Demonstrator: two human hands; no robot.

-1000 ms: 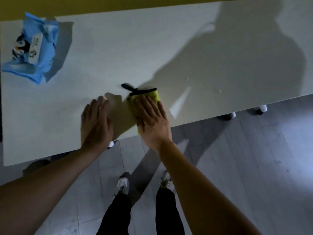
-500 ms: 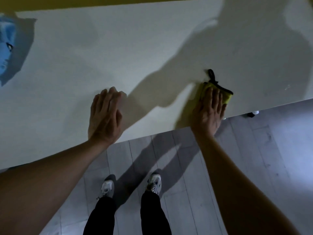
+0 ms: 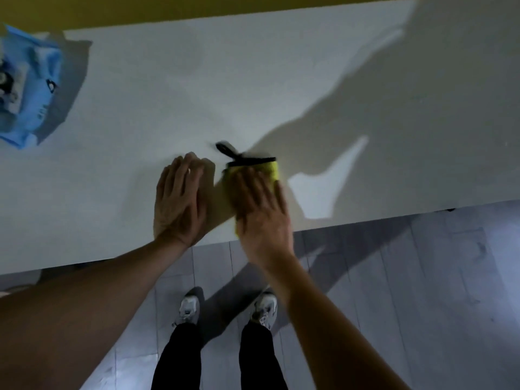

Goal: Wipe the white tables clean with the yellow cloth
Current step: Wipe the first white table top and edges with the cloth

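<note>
A yellow cloth [image 3: 270, 170] with a black edge and a black loop lies flat on the white table [image 3: 253, 88], near its front edge. My right hand [image 3: 260, 205] presses down on the cloth with straight fingers and covers most of it; the hand is blurred. Just left of it, my left hand [image 3: 180, 201] rests flat on the bare tabletop with fingers together, close to the cloth's left side.
A blue plastic pack [image 3: 26, 88] lies at the table's far left. A yellow wall [image 3: 168, 9] runs behind the table. Below the front edge are the grey plank floor [image 3: 394, 291] and my two shoes.
My right hand has slid the cloth back to the left along the front edge, ending beside my left hand. The left hand stays flat on the table. The blue pack is back in view.
</note>
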